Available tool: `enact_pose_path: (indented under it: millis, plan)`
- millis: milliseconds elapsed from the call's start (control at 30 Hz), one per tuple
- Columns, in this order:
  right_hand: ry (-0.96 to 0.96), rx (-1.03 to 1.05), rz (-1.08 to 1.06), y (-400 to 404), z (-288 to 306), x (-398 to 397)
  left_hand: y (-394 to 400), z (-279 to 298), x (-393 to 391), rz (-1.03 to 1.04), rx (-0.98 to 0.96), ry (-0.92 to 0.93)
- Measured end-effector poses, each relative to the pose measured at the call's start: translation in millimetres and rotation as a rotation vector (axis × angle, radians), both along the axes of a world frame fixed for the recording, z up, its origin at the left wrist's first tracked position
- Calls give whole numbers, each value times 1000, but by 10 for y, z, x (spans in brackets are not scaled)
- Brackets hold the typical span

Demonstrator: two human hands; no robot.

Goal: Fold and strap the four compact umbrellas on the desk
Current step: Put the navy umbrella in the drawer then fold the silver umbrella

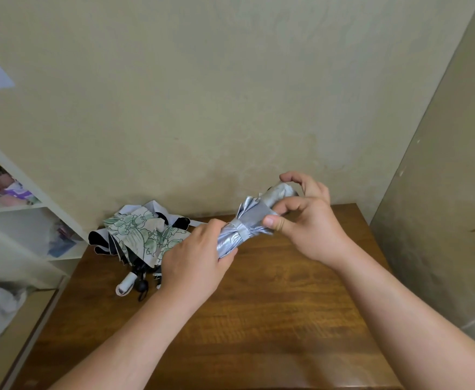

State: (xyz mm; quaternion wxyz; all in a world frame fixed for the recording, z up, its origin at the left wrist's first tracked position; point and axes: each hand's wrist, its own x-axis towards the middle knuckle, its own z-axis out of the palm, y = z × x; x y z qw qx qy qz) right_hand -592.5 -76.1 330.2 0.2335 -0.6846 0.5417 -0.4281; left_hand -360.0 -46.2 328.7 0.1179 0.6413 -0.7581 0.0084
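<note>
Fingers of the right hand point(306, 220) are pinching the strap point(251, 220) w/ thumb pressing it flat against the silver umbrella point(242, 229). Left hand point(196, 257) is curling round the near-left end, gripping it. Umbrella is hanging above the desk point(258, 319), long axis running near-left to far-right, strap sitting mid-length btwn both hands, right hand nearer it. Next move prob. fastening the strap. Other umbrellas point(140, 237) are lying loose, unfolded, far left on the desk.

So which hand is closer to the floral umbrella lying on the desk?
Left. The left hand grips the silver umbrella right beside the floral umbrella; the right hand is farther away, past the silver umbrella.
</note>
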Motion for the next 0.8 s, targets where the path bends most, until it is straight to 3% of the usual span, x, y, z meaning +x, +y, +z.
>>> enact_pose_path:
  millis: [133, 267, 333, 433, 500, 567, 667, 800]
  plan:
    - [-72, 27, 25, 3, -40, 15, 1, -4, -9, -9, -46, 6]
    - [-303, 79, -130, -46, 25, -7, -21, -22, -20, 7, -146, 27]
    - [-402, 226, -163, -87, 77, -21, -64, -48, -19, -7, -213, 9]
    - [-506, 561, -9, -126, 86, -13, -104, -73, -3, -44, -279, -18]
    - [-571, 634, 53, -136, 74, -14, -102, -59, 12, -47, -266, 3]
    - [-662, 570, 76, -143, 49, -31, -108, -26, 34, -35, -99, 107]
    - [-729, 432, 161, -159, -11, -82, -164, 63, 103, -70, 319, 285]
    - [-604, 373, 248, -171, 5, -101, -265, 235, 159, -86, 803, 623]
